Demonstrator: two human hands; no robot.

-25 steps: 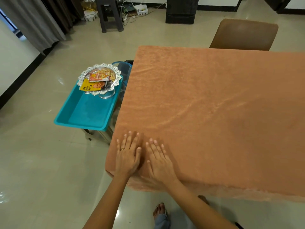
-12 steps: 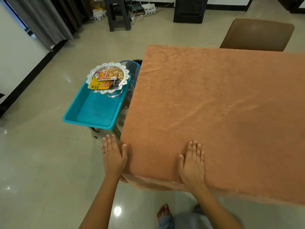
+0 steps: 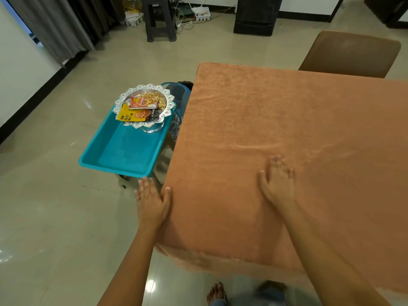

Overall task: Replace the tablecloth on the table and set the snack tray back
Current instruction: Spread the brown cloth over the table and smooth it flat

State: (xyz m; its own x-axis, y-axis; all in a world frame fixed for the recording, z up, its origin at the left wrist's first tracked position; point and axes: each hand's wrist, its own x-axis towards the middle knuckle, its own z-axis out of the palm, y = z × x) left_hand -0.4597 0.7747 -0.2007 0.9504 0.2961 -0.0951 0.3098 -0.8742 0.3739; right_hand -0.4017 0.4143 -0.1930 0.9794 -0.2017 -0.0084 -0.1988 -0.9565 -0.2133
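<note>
An orange-brown tablecloth (image 3: 287, 133) covers the whole table top and hangs over its near and left edges. My right hand (image 3: 277, 183) lies flat on the cloth near the front, fingers straight. At the table's left edge my left hand (image 3: 151, 200) is flat with straight fingers, its thumb on the cloth's edge and its fingers off the side. The silver snack tray (image 3: 144, 104) with a scalloped rim holds snack packets and stands off the table, on the far end of a teal tub (image 3: 119, 151) to the left.
A brown chair (image 3: 351, 53) stands at the table's far side. A blue mesh basket (image 3: 176, 96) sits between the teal tub and the table. A black stool (image 3: 160, 18), cables and a dark cabinet (image 3: 257, 15) line the far wall. My bare foot (image 3: 217, 293) is near the table's front edge.
My hands, side by side on the near left corner, have spread apart. The left slid to the table's left edge; the right moved rightward and then farther onto the cloth.
</note>
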